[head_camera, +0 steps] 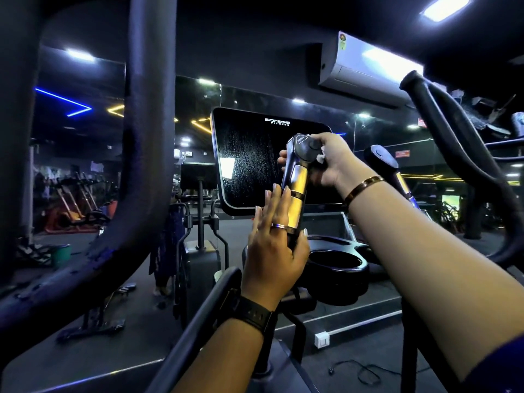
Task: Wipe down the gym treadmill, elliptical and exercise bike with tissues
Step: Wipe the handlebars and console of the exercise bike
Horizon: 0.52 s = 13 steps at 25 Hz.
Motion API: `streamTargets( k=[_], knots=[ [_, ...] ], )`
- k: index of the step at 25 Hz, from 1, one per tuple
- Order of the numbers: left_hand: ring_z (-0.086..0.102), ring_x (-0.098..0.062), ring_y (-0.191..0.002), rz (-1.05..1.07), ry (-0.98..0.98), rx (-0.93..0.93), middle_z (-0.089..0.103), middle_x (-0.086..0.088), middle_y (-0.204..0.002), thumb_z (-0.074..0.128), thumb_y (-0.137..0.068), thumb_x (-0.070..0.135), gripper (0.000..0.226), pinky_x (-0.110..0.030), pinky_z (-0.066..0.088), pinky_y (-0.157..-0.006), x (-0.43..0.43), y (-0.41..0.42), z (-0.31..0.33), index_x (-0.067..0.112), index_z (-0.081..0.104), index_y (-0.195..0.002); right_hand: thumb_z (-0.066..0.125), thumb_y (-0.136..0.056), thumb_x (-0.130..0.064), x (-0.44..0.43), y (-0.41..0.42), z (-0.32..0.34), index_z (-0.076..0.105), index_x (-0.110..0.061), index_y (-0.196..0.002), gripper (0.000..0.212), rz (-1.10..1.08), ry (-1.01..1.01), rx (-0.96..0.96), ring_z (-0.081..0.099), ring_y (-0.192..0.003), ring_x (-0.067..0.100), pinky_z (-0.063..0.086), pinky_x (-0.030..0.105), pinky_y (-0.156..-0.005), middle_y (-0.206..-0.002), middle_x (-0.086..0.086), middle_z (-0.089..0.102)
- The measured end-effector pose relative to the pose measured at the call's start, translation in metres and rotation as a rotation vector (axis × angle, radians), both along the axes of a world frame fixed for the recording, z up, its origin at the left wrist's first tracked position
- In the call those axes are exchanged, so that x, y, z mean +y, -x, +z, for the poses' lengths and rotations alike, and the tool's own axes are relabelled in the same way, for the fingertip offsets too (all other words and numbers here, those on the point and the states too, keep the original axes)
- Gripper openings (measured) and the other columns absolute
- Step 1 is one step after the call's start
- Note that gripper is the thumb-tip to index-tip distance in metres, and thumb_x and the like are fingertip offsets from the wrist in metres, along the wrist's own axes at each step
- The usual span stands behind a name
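Now the right hand (331,163) is wrapped round the button-topped head of the upright black-and-chrome elliptical handgrip (297,180), fingers curled over the far side, with the crumpled white tissue (320,158) squeezed between palm and grip. Lower down, the left hand (272,245) lies flat-fingered and relaxed along the chrome section, thumb on the opposite side, and the glossy black console screen (246,163) stands just behind both.
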<state>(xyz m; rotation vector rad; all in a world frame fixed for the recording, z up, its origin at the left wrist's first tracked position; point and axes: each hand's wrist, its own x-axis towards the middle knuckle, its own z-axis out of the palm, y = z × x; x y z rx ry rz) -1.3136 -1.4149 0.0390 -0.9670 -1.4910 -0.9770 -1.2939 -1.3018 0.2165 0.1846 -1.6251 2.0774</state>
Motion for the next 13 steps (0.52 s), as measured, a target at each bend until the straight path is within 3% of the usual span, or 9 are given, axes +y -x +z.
streamTargets(
  k=[2,4,6,9,11,13],
  knots=[
    [0.023,-0.023,-0.148,0.026,-0.019,0.008,0.027,-0.012,-0.159,0.048,-0.092,0.031,0.067,-0.044,0.026,-0.118,0.0,0.001,0.0,0.012,0.023,-0.151,0.059,-0.063,-0.029,0.0,0.007,0.013,0.069,-0.003,-0.079,0.032,-0.254,-0.319,0.083,0.062,-0.08,0.034,0.044,0.041,-0.079,-0.088,0.018,0.07],
    [0.025,-0.025,-0.147,0.059,-0.037,0.005,0.029,-0.012,-0.158,0.048,-0.092,0.03,0.066,-0.045,0.03,-0.116,0.002,0.0,-0.002,0.011,0.025,-0.151,0.055,-0.08,-0.03,-0.003,0.006,0.014,0.075,-0.013,-0.086,0.027,-0.566,-0.761,0.151,0.06,-0.095,0.025,0.043,0.032,-0.086,-0.097,0.006,0.072],
    [0.026,-0.025,-0.147,0.07,-0.045,-0.009,0.028,-0.012,-0.159,0.048,-0.092,0.03,0.067,-0.045,0.031,-0.116,0.003,-0.002,-0.006,0.01,0.023,-0.151,0.043,-0.093,-0.029,-0.005,0.003,0.005,0.074,-0.021,-0.098,0.032,-0.743,-1.069,0.261,0.058,-0.108,0.018,0.037,0.025,-0.089,-0.106,-0.003,0.071],
    [0.029,-0.027,-0.144,0.069,-0.057,-0.052,0.023,-0.009,-0.159,0.047,-0.092,0.035,0.072,-0.045,0.033,-0.113,0.003,-0.007,-0.01,0.017,0.015,-0.153,0.038,-0.096,-0.03,0.003,0.001,-0.01,0.067,-0.018,-0.118,0.039,-0.719,-1.288,0.473,0.047,-0.129,0.017,0.015,0.032,-0.115,-0.125,0.0,0.063],
    [0.033,-0.029,-0.143,0.043,-0.081,-0.097,0.024,-0.008,-0.159,0.047,-0.09,0.037,0.074,-0.047,0.037,-0.11,0.002,-0.01,-0.012,0.023,0.011,-0.154,0.033,-0.096,-0.035,0.007,0.005,-0.022,0.065,-0.015,-0.123,0.046,-0.733,-1.34,0.583,0.038,-0.138,0.017,0.004,0.036,-0.119,-0.132,0.002,0.06],
    [0.028,-0.021,-0.145,0.011,-0.103,-0.1,0.023,-0.004,-0.16,0.047,-0.09,0.034,0.074,-0.041,0.034,-0.112,0.001,-0.01,-0.014,0.022,0.011,-0.153,0.031,-0.096,-0.036,0.005,0.005,-0.035,0.066,-0.014,-0.121,0.048,-0.749,-1.32,0.692,0.035,-0.14,0.019,0.006,0.036,-0.119,-0.135,0.004,0.057]
  ],
)
